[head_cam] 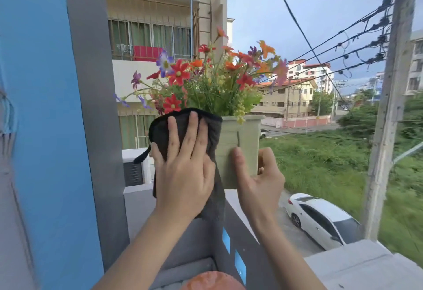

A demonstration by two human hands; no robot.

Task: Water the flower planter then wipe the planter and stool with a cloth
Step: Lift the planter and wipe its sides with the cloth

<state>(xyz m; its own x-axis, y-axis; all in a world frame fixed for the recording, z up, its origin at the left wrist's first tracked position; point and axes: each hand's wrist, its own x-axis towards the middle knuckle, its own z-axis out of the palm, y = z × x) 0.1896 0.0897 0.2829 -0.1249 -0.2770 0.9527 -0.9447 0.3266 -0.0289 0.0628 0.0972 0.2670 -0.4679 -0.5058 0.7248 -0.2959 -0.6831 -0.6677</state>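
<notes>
Two hands at centre frame. Left hand (183, 173) flat, fingers straight and spread, pressing dark cloth (163, 129) against left face of planter (242, 134). Right hand (259, 182) gripping planter: thumb on front, fingers curled round right side. Planter on grey ledge (137, 205), flowers (206, 79) above.

Bare hands and forearms
The left hand (183, 170) and right hand (258, 179) are uncovered; forearms bare as far as visible.

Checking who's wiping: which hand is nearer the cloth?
Left. The left hand presses flat on the cloth; the right hand holds the planter beside it, not touching.
</notes>
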